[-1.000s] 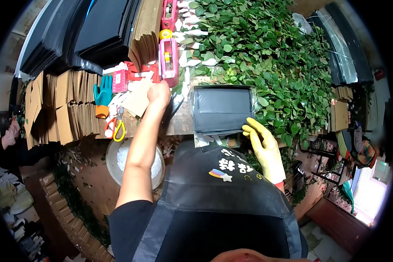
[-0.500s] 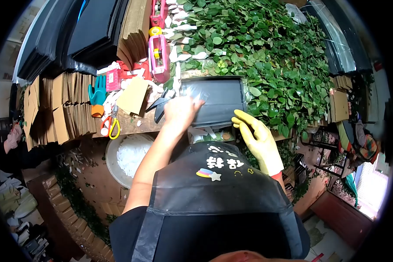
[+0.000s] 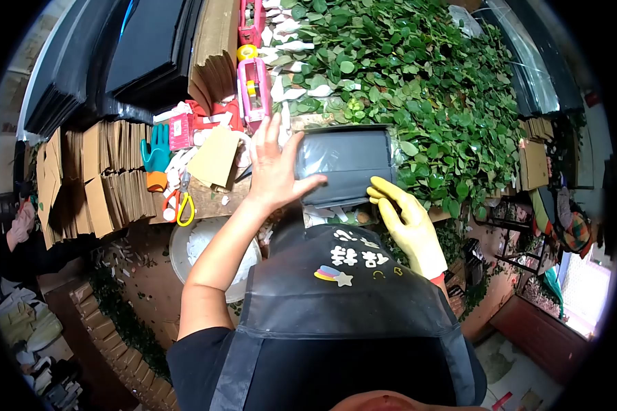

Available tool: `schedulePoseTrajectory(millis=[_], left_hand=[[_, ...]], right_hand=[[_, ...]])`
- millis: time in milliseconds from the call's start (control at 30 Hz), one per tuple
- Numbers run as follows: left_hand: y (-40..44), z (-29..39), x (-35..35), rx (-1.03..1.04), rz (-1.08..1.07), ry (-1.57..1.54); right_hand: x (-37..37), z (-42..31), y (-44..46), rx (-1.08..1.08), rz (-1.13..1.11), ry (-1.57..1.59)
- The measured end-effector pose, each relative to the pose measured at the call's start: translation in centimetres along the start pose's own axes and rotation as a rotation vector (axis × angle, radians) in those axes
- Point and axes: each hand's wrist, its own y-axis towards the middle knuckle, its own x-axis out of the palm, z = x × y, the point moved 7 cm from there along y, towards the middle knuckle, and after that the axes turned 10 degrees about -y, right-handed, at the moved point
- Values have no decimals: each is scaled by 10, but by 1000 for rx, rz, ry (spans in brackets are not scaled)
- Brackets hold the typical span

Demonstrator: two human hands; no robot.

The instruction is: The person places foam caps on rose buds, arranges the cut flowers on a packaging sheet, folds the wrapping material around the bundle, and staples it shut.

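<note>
A flat black box (image 3: 349,161) with clear film over it lies on the table in front of me. My left hand (image 3: 274,171), bare, rests at its left edge with the fingers spread and the thumb reaching over the box. In a yellow rubber glove (image 3: 421,243), my right hand (image 3: 406,219) is at the box's front right corner, fingers stretched out and thumb apart. Dark-handled scissors lie mostly hidden behind my left hand. A tan card piece (image 3: 214,157) and orange-and-yellow-handled scissors (image 3: 184,202) are farther left.
Leafy cut stems (image 3: 418,89) cover the table's back and right. Pink tape dispensers (image 3: 255,89) stand back left, beside stacked black boxes (image 3: 154,51) and folded cardboard (image 3: 116,154). A teal-and-orange glove (image 3: 156,154) hangs there. Below the table edge stands a tub (image 3: 178,250) of white scraps.
My left hand has opened from a closed grip over the box's film and moved to its left edge, fingers now spread. The box sits slightly farther right in view. My right hand has hardly moved.
</note>
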Motion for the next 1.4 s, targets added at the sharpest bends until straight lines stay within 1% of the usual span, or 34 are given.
schedulePoseTrajectory(millis=[67, 100, 133, 167, 233, 267, 300, 367, 467, 500, 533, 600, 633, 667, 700, 767, 800, 833, 867, 900, 933, 967, 1033, 1100, 1167, 1200, 1233, 1267, 1300, 1367, 1400], left_hand=[[2, -19, -11, -24, 35, -83], [8, -33, -16, -49, 143, -75], [12, -54, -13, -130, 179, -91], [16, -76, -8, -210, 213, -110], [26, -120, 1, -354, 299, 62], [30, -142, 7, -533, 191, 132], [32, -161, 15, -626, 149, 39], [32, -209, 46, -788, 17, -242], [35, -209, 33, -711, 174, -451], [31, -197, 24, -700, 233, -692], [22, -169, 6, -694, 198, -728], [5, -114, -29, -683, 127, -797], [-9, -91, -37, -711, 101, -834], [-27, -79, -34, -763, 82, -905], [-38, -61, -40, -808, 12, -967], [-72, -74, -16, -875, -18, -1204], [-84, -89, -7, -973, -55, -1235], [-95, -106, 3, -1071, -92, -1265], [-98, -129, 12, -1035, -67, -1121], [-85, -138, 13, -1055, -22, -1165], [-75, -149, 21, -1089, -63, -1192], [-55, -155, 22, -998, -103, -1137], [-24, -173, 36, -1026, -157, -1055], [-13, -197, 60, -1097, -288, -937], [-14, -215, 71, -949, -282, -689], [-6, -213, 70, -866, -285, -566], [-8, -208, 74, -888, -239, -683], [-11, -193, 70, -905, -196, -801], [-11, -176, 65, -918, -160, -918], [14, -122, 34, -670, -15, -991], [28, -89, 17, -530, 40, -1044]], right_hand=[[7, -6, 2, 11, -23, -6], [11, -9, 3, 15, -37, -10], [18, -15, 5, -21, -54, -27], [26, -20, 7, 1, -71, 12], [40, -46, 11, 60, -139, 7], [48, -53, 14, 35, -206, -43], [55, -64, 19, -10, -221, -125], [75, -69, 32, 34, -316, -78], [107, -72, 47, 44, -387, 153], [117, -71, 54, 50, -401, 218], [129, -69, 64, 93, -422, 339], [167, -44, 86, 295, -520, 739], [185, -39, 95, 393, -566, 942], [197, -43, 101, 421, -608, 1032], [199, -48, 106, 328, -615, 895], [197, -61, 109, 152, -624, 614], [180, -72, 104, 52, -397, 439], [177, -79, 99, -76, -450, 221], [173, -86, 94, -213, -480, 10], [167, -99, 80, -460, -450, -215], [168, -95, 71, -313, -574, -470], [170, -93, 64, -331, -597, -524], [183, -72, 65, -381, -658, -643], [180, -77, 68, -387, -598, -623], [176, -79, 70, -407, -551, -552], [173, -77, 72, -423, -532, -494], [167, -74, 72, -435, -511, -434], [159, -78, 67, -450, -539, -352], [142, -89, 61, -399, -641, -341], [108, -86, 45, -370, -746, -122], [84, -80, 35, -299, -797, -13]])
